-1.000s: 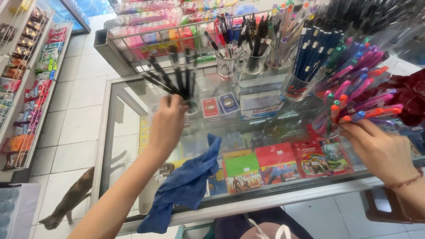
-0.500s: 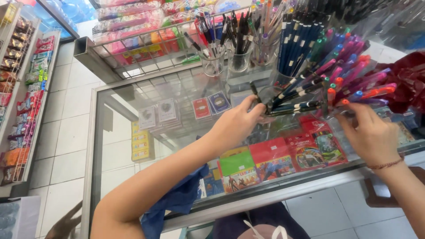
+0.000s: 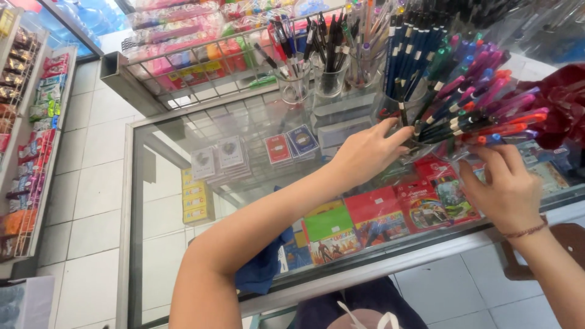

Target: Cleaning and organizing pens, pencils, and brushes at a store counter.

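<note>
On glass counter: pens, tiled floor.

Pens fanned in pink, purple, red, orange and dark green are seen, with dark blue pens behind. A blue cloth is shown beside green and red booklets; yellow boxes are visible below the glass.

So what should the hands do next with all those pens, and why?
Probably slide the dark pens on into the tilted pen holder. The left hand pinches them at its mouth, tips just among the pink and purple pens, so they look only partly in. The right hand sits by the holder's base on the glass counter, seemingly steadying it.
</note>
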